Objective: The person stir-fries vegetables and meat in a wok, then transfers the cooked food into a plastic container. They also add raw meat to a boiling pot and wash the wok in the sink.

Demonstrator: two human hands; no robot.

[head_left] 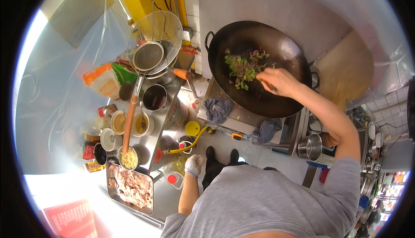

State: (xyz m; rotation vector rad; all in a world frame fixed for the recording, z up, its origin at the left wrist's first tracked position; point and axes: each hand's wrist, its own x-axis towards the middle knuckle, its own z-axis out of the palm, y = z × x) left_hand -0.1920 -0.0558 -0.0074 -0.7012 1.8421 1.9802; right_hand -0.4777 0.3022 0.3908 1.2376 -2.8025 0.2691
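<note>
My right hand is bare and reaches over a large dark wok with two loop handles. It grips a cooking utensil; a short length of handle shows below the fingers, and its working end cannot be made out. Chopped green vegetables mixed with dark reddish-brown bits lie in the wok, just left of that hand. My left hand wears a whitish knit glove with a blue cuff. Its fingers are curled in, nothing shows in them, and it hangs low by my side.
Left, a steel table carries pots, seasoning bowls, wire strainers, minced garlic under a wooden handle, and a tray of sliced raw meat. Cloths lie along the stove front. A yellow hose runs below. Right stands a steel pot.
</note>
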